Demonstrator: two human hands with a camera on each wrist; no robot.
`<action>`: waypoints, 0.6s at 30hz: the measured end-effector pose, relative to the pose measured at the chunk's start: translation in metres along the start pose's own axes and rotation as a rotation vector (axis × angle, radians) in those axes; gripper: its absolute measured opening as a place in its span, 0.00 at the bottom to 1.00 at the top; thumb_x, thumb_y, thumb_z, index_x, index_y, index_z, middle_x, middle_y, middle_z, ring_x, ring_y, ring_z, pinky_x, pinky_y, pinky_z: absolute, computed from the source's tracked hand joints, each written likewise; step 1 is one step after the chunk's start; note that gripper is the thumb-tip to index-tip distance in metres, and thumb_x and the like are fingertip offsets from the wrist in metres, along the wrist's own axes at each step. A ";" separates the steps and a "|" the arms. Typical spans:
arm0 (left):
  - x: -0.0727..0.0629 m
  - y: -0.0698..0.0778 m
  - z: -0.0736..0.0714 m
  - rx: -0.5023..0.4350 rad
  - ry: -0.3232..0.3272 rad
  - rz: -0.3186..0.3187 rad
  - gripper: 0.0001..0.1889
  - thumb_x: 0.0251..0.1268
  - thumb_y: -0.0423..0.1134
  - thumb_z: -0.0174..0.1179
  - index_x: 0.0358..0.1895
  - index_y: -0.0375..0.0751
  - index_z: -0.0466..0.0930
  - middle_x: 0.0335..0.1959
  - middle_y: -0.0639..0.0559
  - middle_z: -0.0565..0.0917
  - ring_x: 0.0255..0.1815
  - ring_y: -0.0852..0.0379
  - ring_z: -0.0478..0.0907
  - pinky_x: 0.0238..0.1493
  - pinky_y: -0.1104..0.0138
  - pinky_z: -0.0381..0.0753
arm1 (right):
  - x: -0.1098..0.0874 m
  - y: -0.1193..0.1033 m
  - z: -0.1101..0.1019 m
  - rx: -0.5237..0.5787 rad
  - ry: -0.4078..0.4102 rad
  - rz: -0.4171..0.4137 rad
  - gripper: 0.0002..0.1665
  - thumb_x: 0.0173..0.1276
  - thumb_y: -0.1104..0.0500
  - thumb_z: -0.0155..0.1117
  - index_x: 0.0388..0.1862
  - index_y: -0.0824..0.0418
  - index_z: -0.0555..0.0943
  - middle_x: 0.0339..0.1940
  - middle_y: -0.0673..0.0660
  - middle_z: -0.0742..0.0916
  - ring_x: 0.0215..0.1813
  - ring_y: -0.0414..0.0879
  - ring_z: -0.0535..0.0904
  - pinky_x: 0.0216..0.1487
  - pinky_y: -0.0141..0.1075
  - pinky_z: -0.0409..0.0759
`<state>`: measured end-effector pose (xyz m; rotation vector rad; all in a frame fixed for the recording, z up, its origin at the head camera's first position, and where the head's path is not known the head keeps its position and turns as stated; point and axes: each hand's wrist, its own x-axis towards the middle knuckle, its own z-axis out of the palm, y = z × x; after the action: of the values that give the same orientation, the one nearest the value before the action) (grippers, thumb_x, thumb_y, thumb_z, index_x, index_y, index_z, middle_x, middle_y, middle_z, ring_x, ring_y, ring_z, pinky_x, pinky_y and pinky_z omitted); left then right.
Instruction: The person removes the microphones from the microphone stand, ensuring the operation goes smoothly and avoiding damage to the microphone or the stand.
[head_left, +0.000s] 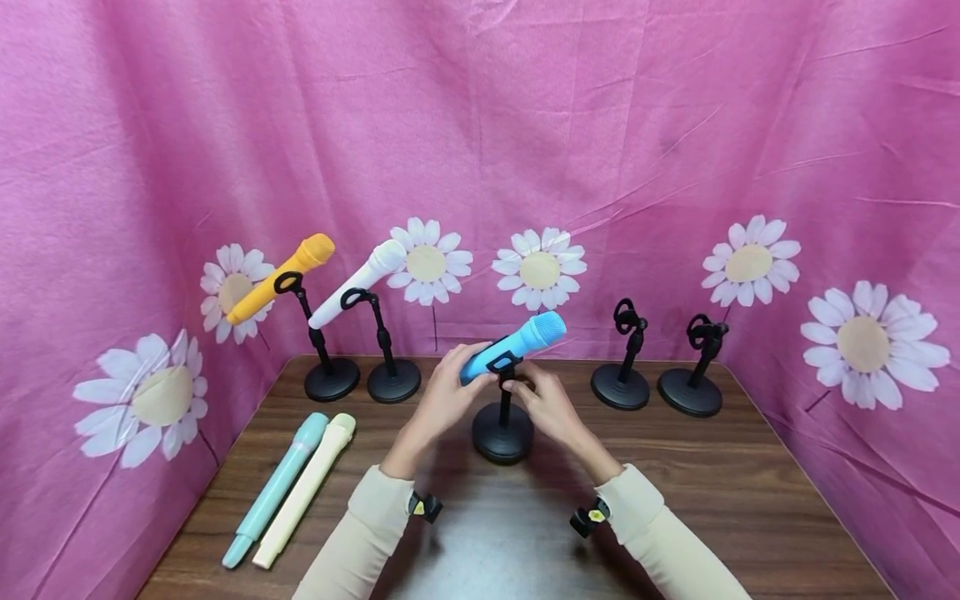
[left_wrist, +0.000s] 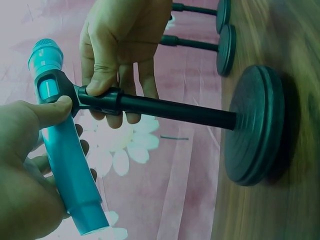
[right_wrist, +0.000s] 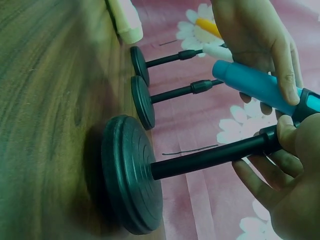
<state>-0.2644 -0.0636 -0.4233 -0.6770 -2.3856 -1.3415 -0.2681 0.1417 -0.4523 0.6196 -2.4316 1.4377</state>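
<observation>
A blue microphone [head_left: 536, 333] sits tilted in the clip of a black desk stand [head_left: 504, 433], its head pointing up and to the right. My left hand [head_left: 450, 387] grips the microphone's lower body, with the thumb at the clip [left_wrist: 59, 87] in the left wrist view. Just below the clip, my right hand [head_left: 546, 400] pinches the top of the stand's pole [left_wrist: 175, 110] between thumb and fingers. The stand's round base [right_wrist: 131, 175] rests on the wooden table.
At the back left, a yellow microphone [head_left: 270, 292] and a white microphone [head_left: 352, 287] rest in stands. Two stands without microphones, one [head_left: 621, 385] beside the other [head_left: 692, 390], stand at the back right. A mint microphone [head_left: 277, 487] and a cream microphone [head_left: 307, 492] lie at left.
</observation>
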 end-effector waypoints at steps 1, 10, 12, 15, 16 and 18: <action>-0.002 0.002 0.001 0.004 0.002 0.002 0.26 0.70 0.39 0.73 0.70 0.47 0.81 0.56 0.47 0.86 0.54 0.50 0.77 0.55 0.57 0.75 | -0.002 -0.001 -0.001 0.000 -0.002 0.001 0.09 0.78 0.60 0.68 0.52 0.60 0.86 0.46 0.57 0.93 0.50 0.50 0.89 0.51 0.41 0.85; -0.014 0.016 0.010 -0.006 0.019 -0.002 0.26 0.68 0.37 0.74 0.69 0.49 0.82 0.56 0.48 0.86 0.53 0.52 0.78 0.54 0.58 0.75 | -0.021 -0.003 -0.010 -0.023 -0.002 0.007 0.11 0.78 0.59 0.68 0.56 0.58 0.86 0.50 0.56 0.92 0.52 0.50 0.89 0.51 0.39 0.86; -0.017 0.019 0.011 -0.012 0.017 -0.004 0.26 0.69 0.38 0.74 0.68 0.49 0.82 0.56 0.49 0.86 0.53 0.52 0.78 0.54 0.58 0.75 | -0.024 -0.004 -0.012 -0.017 0.000 0.015 0.11 0.77 0.59 0.68 0.56 0.58 0.86 0.50 0.55 0.92 0.52 0.49 0.89 0.51 0.39 0.87; -0.020 0.023 0.013 -0.022 0.016 -0.006 0.25 0.69 0.40 0.74 0.68 0.49 0.83 0.57 0.49 0.86 0.53 0.53 0.78 0.54 0.58 0.75 | -0.030 -0.005 -0.015 -0.007 -0.006 0.023 0.12 0.77 0.60 0.68 0.56 0.57 0.86 0.49 0.55 0.93 0.51 0.48 0.89 0.51 0.38 0.87; -0.022 0.024 0.013 -0.028 0.013 -0.010 0.25 0.69 0.40 0.74 0.68 0.49 0.83 0.57 0.50 0.86 0.53 0.53 0.78 0.54 0.59 0.75 | -0.031 -0.006 -0.016 -0.002 -0.011 0.028 0.12 0.78 0.59 0.68 0.57 0.57 0.86 0.49 0.55 0.93 0.51 0.47 0.89 0.51 0.37 0.87; -0.024 0.026 0.014 -0.036 0.011 -0.014 0.24 0.69 0.40 0.74 0.67 0.49 0.83 0.57 0.50 0.86 0.52 0.53 0.78 0.54 0.59 0.75 | -0.035 -0.006 -0.018 0.002 -0.021 0.034 0.12 0.78 0.59 0.68 0.57 0.57 0.86 0.49 0.55 0.93 0.50 0.46 0.89 0.51 0.37 0.87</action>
<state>-0.2307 -0.0462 -0.4235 -0.6625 -2.3671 -1.3939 -0.2346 0.1627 -0.4534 0.5996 -2.4684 1.4537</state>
